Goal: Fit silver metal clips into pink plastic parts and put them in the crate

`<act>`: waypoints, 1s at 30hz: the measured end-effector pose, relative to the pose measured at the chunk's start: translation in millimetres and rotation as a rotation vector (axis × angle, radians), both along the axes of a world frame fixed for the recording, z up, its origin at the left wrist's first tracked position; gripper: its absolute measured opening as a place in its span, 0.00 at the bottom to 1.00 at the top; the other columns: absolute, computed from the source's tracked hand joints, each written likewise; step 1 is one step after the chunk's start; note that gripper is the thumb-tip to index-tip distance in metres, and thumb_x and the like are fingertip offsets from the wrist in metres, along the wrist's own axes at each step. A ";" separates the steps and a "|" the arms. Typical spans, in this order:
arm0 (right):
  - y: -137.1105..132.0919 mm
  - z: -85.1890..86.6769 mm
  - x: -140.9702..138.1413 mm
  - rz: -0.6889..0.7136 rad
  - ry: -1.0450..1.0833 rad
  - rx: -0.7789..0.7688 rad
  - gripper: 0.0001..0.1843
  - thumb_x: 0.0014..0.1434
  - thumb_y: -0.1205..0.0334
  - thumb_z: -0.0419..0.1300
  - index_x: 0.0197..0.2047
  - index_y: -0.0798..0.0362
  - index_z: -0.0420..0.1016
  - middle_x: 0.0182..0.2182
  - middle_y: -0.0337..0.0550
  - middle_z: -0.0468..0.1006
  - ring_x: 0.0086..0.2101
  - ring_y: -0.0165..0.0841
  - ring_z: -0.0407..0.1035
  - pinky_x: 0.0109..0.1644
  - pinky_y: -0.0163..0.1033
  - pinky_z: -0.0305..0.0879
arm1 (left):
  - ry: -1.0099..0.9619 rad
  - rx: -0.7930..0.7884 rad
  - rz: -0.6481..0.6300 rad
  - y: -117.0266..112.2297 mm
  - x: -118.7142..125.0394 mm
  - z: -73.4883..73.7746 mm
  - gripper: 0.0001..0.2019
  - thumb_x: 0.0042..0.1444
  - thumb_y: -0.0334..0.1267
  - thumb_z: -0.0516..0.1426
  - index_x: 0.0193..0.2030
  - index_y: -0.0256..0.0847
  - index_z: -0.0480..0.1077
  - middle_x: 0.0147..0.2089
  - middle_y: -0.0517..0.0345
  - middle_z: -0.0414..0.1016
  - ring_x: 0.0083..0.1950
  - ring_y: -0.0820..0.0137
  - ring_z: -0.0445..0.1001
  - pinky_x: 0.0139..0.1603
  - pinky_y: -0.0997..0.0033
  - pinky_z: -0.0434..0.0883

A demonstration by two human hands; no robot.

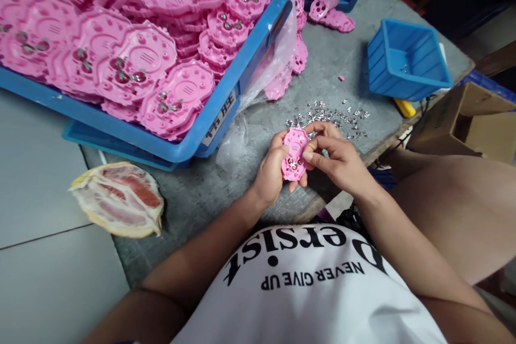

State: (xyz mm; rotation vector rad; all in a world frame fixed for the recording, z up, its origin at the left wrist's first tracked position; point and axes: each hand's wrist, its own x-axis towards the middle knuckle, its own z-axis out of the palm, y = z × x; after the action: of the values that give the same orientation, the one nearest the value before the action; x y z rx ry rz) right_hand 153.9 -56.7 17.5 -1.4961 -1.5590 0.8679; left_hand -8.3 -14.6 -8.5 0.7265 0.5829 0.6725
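A pink plastic casing with small shiny metal pieces in its lower half lies in my left hand. The thumb rests on its left edge and the fingers pass underneath. At the casing's right edge is my right hand, thumb and index finger pinched together. Whatever sits between those fingertips is too small or too hidden to make out. Just beyond both hands, a scatter of small silvery metal parts covers a patch of the grey tabletop.
A large blue crate full of similar pink casings stands at upper left. Half a cut pomelo lies at left. To the right are a small blue bin, a yellow-handled object and a cardboard box beyond the table edge.
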 end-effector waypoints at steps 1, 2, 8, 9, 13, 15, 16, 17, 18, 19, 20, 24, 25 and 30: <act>0.2 0.2 0.4 0.006 -0.006 0.001 0.10 0.64 0.60 0.64 0.30 0.51 0.77 0.51 0.48 0.74 0.55 0.43 0.67 0.64 0.53 0.61 | -0.002 0.000 -0.003 0.1 0.1 -0.5 0.22 0.64 0.48 0.52 0.61 0.40 0.59 0.28 0.65 0.72 0.16 0.74 0.69 0.14 0.77 0.58; 0.3 0.2 0.7 0.012 -0.012 0.003 0.10 0.64 0.60 0.64 0.30 0.51 0.77 0.51 0.47 0.74 0.55 0.43 0.67 0.63 0.53 0.62 | -0.004 0.002 -0.005 0.3 0.3 -1.0 0.22 0.63 0.49 0.52 0.61 0.41 0.59 0.29 0.65 0.72 0.16 0.74 0.69 0.14 0.77 0.58; 0.4 -2.2 2.0 0.030 -0.063 -0.001 0.10 0.64 0.59 0.64 0.30 0.51 0.76 0.50 0.47 0.74 0.54 0.43 0.67 0.62 0.52 0.63 | 0.024 0.052 -0.023 0.7 1.2 -4.7 0.25 0.62 0.48 0.51 0.62 0.40 0.57 0.28 0.66 0.71 0.15 0.73 0.68 0.11 0.77 0.59; 0.3 -2.7 2.2 0.031 -0.073 0.000 0.10 0.63 0.59 0.64 0.30 0.51 0.76 0.49 0.47 0.74 0.54 0.43 0.67 0.61 0.52 0.63 | 0.029 0.062 -0.032 0.7 1.0 -5.4 0.25 0.62 0.49 0.51 0.63 0.40 0.57 0.27 0.66 0.70 0.16 0.72 0.68 0.11 0.77 0.60; -0.5 -2.9 3.0 0.035 -0.101 0.009 0.09 0.62 0.61 0.65 0.30 0.51 0.75 0.48 0.47 0.74 0.53 0.43 0.68 0.59 0.52 0.64 | 0.057 0.106 -0.068 0.5 0.2 -7.1 0.26 0.64 0.49 0.50 0.64 0.39 0.56 0.26 0.66 0.69 0.16 0.71 0.70 0.11 0.78 0.60; -0.9 -2.1 3.2 0.040 -0.111 0.002 0.08 0.62 0.61 0.65 0.30 0.51 0.75 0.47 0.47 0.74 0.52 0.43 0.68 0.58 0.51 0.64 | 0.061 0.125 -0.080 0.4 0.1 -7.7 0.25 0.64 0.49 0.50 0.63 0.39 0.57 0.26 0.66 0.69 0.16 0.72 0.70 0.12 0.78 0.61; -1.0 -1.6 3.2 0.044 -0.114 -0.003 0.08 0.62 0.62 0.65 0.30 0.51 0.75 0.47 0.47 0.74 0.52 0.43 0.68 0.58 0.51 0.64 | 0.057 0.131 -0.084 0.3 0.1 -8.1 0.24 0.64 0.49 0.50 0.62 0.39 0.58 0.27 0.65 0.70 0.17 0.72 0.70 0.12 0.78 0.61; -1.1 -1.3 3.1 0.047 -0.116 -0.007 0.09 0.62 0.62 0.64 0.29 0.51 0.75 0.46 0.47 0.74 0.51 0.43 0.68 0.58 0.51 0.65 | 0.052 0.136 -0.087 0.2 0.1 -8.5 0.23 0.65 0.49 0.50 0.62 0.39 0.58 0.27 0.65 0.70 0.17 0.73 0.70 0.12 0.79 0.61; -1.1 -1.0 2.9 0.048 -0.116 -0.011 0.09 0.62 0.62 0.64 0.29 0.51 0.75 0.45 0.47 0.74 0.51 0.43 0.68 0.57 0.51 0.65 | 0.048 0.141 -0.091 0.1 0.1 -9.0 0.23 0.65 0.49 0.50 0.61 0.39 0.58 0.27 0.65 0.71 0.16 0.73 0.70 0.12 0.79 0.61; -1.2 -0.9 2.5 0.045 -0.115 -0.011 0.09 0.62 0.62 0.64 0.29 0.51 0.75 0.45 0.47 0.74 0.50 0.42 0.68 0.57 0.51 0.65 | 0.046 0.146 -0.093 0.0 0.2 -9.5 0.23 0.65 0.49 0.49 0.61 0.39 0.58 0.27 0.65 0.71 0.16 0.73 0.69 0.12 0.79 0.61; -1.2 -0.9 2.0 0.038 -0.112 -0.010 0.09 0.61 0.62 0.64 0.29 0.51 0.75 0.45 0.47 0.74 0.50 0.42 0.68 0.57 0.51 0.66 | 0.046 0.151 -0.097 -0.1 0.2 -9.8 0.23 0.65 0.49 0.49 0.61 0.39 0.58 0.27 0.65 0.71 0.16 0.73 0.69 0.12 0.79 0.61; -2.2 -1.0 -0.5 -0.021 -0.058 -0.024 0.09 0.59 0.62 0.66 0.28 0.51 0.75 0.45 0.47 0.74 0.50 0.42 0.69 0.57 0.51 0.67 | 0.046 0.126 -0.106 -0.7 0.1 -7.5 0.24 0.63 0.47 0.50 0.62 0.39 0.56 0.26 0.66 0.70 0.16 0.71 0.69 0.11 0.77 0.62; -2.7 -0.8 -1.1 -0.036 -0.020 -0.047 0.09 0.59 0.61 0.67 0.28 0.51 0.75 0.45 0.47 0.74 0.50 0.41 0.69 0.57 0.51 0.68 | 0.045 0.107 -0.102 -0.7 0.0 -5.8 0.24 0.62 0.46 0.51 0.62 0.40 0.56 0.26 0.66 0.70 0.17 0.71 0.70 0.12 0.77 0.62; -6.1 2.5 -2.8 -0.077 0.265 -0.220 0.11 0.60 0.52 0.68 0.40 0.50 0.82 0.54 0.49 0.74 0.48 0.39 0.73 0.49 0.46 0.74 | 0.017 0.022 -0.086 0.3 -1.3 5.2 0.25 0.54 0.37 0.56 0.59 0.41 0.58 0.30 0.65 0.72 0.19 0.71 0.74 0.15 0.78 0.62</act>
State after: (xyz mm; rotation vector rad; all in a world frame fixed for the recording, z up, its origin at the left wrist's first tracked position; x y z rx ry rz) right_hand 151.1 -62.8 20.0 -1.5113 -1.2367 1.1704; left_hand -9.6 -14.3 -3.3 0.7744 0.5572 0.5941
